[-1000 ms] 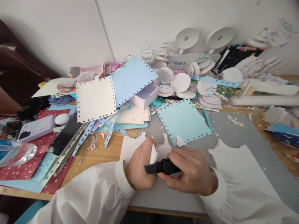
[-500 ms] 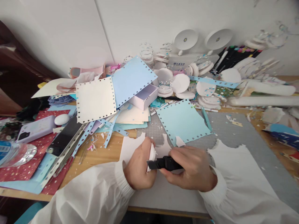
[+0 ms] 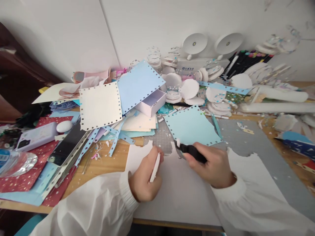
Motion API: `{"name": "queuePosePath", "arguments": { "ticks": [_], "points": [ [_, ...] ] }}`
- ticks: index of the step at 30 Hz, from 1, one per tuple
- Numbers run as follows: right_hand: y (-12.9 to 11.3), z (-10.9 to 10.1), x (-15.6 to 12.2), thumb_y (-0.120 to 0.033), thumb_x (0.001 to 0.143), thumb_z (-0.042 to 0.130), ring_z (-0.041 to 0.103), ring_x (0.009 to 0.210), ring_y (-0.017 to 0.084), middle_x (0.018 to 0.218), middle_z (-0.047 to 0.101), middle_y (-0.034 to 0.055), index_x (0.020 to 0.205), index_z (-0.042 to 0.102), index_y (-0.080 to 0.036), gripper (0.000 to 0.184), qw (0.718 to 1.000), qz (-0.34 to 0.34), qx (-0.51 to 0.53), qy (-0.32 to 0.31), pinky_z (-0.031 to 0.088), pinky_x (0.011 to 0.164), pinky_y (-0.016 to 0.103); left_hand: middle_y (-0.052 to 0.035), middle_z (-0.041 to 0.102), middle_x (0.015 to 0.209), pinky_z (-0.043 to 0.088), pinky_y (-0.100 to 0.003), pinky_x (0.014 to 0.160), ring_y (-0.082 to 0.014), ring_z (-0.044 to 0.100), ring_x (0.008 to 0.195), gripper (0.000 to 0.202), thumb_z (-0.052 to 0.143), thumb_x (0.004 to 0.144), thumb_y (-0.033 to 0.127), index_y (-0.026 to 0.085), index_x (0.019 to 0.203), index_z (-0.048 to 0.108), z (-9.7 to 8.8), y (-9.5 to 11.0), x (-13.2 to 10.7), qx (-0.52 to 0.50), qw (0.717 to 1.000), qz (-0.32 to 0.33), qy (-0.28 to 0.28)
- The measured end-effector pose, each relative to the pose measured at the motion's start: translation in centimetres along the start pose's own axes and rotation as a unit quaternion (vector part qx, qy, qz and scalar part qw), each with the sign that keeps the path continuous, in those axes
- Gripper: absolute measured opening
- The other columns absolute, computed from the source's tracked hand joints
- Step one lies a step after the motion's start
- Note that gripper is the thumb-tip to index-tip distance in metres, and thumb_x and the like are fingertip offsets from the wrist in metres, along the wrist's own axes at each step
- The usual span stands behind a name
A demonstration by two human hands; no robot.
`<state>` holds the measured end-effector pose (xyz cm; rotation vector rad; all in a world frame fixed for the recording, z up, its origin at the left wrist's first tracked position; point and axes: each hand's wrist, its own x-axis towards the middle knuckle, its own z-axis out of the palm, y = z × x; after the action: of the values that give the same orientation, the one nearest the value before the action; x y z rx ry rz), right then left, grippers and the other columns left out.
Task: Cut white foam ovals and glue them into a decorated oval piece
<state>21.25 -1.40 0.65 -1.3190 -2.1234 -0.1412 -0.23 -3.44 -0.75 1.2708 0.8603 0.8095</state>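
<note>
My left hand (image 3: 145, 180) is closed around a small white foam-like piece (image 3: 155, 167), whose narrow edge faces right. To its right, my right hand (image 3: 210, 162) grips a black utility knife (image 3: 195, 153), tilted up and left. A bit of white scrap (image 3: 178, 142) shows at the knife's far end; the blade itself is blurred. Beneath both hands lies a large white sheet (image 3: 182, 200) with ragged cut-outs along its far edge. A pale teal sheet (image 3: 192, 126) with star-shaped holes lies just beyond the knife.
A grey cutting mat (image 3: 251, 134) covers the right of the table. White discs (image 3: 189, 88) pile up behind, below a two-headed lamp (image 3: 195, 43). Punched cream (image 3: 100, 106) and blue sheets (image 3: 140, 85), a lilac box (image 3: 154, 103), a phone (image 3: 67, 146) and a bottle (image 3: 17, 162) stand leftward.
My right hand has moved the knife away from the white piece, up and to the right, and turned it. My left hand stays nearly in place, still holding the piece.
</note>
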Motion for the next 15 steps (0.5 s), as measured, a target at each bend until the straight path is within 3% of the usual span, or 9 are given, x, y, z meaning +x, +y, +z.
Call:
{"name": "queuePosePath", "arguments": {
  "ticks": [3,7,10,15],
  "points": [
    [-0.4,0.0,0.1,-0.043,0.087,0.047,0.042,0.039,0.010,0.044,0.046,-0.0029,0.059,0.051,-0.020,0.037,1.000,-0.007,0.018,-0.015,0.028,0.044,0.024,0.0047,0.029,0.068,0.017,-0.023,0.051,-0.0083,0.024,0.055,0.038,0.058,0.051,0.013,0.022,0.077,0.033,0.0,-0.4,1.2,-0.245,0.960,-0.082,-0.110],
    [-0.5,0.1,0.1,-0.042,0.087,0.047,0.036,0.037,0.009,0.041,0.042,-0.0044,0.058,0.049,-0.020,0.036,1.000,0.016,0.018,-0.003,0.027,0.042,0.023,0.0040,0.033,0.067,0.023,-0.024,0.051,-0.0075,0.027,0.052,0.036,0.059,0.052,0.026,0.021,0.080,0.037,-0.2,0.4,1.8,-0.359,0.903,-0.147,-0.184],
    [-0.3,0.1,0.1,-0.041,0.086,0.049,0.036,0.037,0.009,0.042,0.042,-0.0046,0.059,0.048,-0.021,0.034,1.000,0.020,0.015,0.008,0.027,0.043,0.023,0.0011,0.037,0.067,0.025,-0.027,0.055,-0.0103,0.032,0.055,0.034,0.055,0.060,0.041,0.018,0.083,0.046,-0.4,1.6,1.7,-0.438,0.864,-0.167,-0.183],
    [-0.2,0.1,-0.1,-0.043,0.086,0.048,0.047,0.042,0.012,0.047,0.051,-0.0019,0.064,0.052,-0.020,0.032,0.999,-0.043,0.031,-0.007,0.031,0.046,0.025,-0.0025,0.039,0.073,0.028,-0.029,0.060,-0.0137,0.037,0.062,0.048,0.049,0.066,0.058,0.014,0.085,0.051,-1.1,2.6,2.1,-0.428,0.887,-0.151,-0.087]
  ]
}}
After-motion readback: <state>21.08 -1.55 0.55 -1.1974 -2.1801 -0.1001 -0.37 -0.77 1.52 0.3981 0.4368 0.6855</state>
